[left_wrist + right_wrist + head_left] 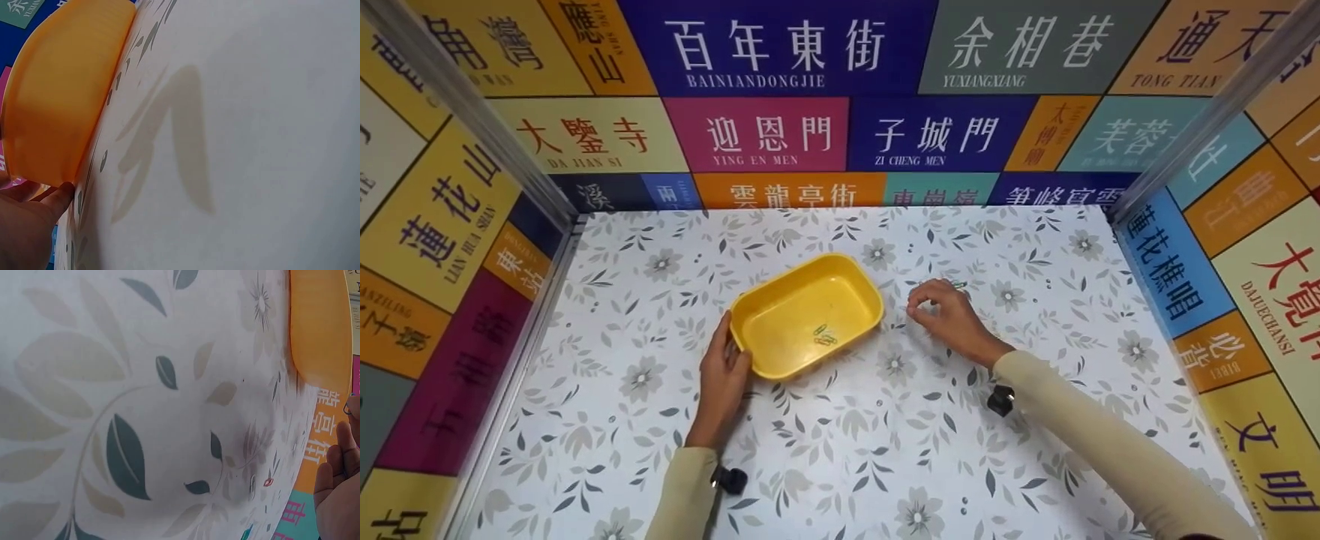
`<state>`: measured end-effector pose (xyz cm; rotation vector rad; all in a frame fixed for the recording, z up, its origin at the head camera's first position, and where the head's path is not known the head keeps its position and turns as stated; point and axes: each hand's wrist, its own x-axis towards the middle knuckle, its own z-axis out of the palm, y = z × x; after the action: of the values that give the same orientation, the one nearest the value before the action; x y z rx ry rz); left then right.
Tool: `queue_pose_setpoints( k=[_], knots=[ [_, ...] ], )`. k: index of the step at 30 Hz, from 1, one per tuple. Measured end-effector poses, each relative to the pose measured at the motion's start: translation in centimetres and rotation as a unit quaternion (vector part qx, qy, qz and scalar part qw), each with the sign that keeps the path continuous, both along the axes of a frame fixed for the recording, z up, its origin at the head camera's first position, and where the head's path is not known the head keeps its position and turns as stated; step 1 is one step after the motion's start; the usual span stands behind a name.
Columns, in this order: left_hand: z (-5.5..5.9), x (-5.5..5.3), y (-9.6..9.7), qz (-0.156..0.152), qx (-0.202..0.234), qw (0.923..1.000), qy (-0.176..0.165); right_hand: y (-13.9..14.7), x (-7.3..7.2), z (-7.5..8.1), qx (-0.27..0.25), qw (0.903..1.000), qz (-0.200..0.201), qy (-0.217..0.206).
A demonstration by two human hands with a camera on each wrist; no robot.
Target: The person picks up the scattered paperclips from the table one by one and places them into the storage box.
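Observation:
My left hand [724,367] grips the near left corner of a yellow plastic tray [757,311], thumb and fingers at its wall. The left wrist view shows fingertips against the tray's outer side [62,95]. A few small paper clips [825,340] lie inside on its floor. Right of the tray, my right hand [949,315] is raised with thumb and forefinger together. In the right wrist view a paper clip [347,407] shows at those fingertips. Beyond the hand, greenish clips [958,284] lie on the table, partly hidden.
A white table [810,457] with a leaf and flower print carries everything. Loose red [268,482], grey [252,484] and green clips [246,532] lie on it in the right wrist view. Panels [772,135] with coloured signs enclose the back and sides.

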<state>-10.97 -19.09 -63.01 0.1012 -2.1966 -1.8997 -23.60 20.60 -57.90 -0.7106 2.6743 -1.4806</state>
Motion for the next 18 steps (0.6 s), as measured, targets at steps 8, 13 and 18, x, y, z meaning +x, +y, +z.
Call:
queue_pose_setpoints(
  k=[8, 13, 18],
  knots=[
    [0.1, 0.1, 0.0, 0.005, -0.017, 0.9998, -0.005, -1.0, 0.3, 0.1, -0.016, 0.9996, 0.021, -0.005],
    [0.1, 0.2, 0.0, 0.007, -0.028, 0.9996, -0.005, -1.7, 0.4, 0.3, -0.031, 0.9990, 0.025, -0.020],
    [0.2, 0.2, 0.1, 0.005, -0.023, 0.9997, -0.007, -2.5, 0.4, 0.8, -0.029, 0.9986, 0.038, -0.025]
  ],
)
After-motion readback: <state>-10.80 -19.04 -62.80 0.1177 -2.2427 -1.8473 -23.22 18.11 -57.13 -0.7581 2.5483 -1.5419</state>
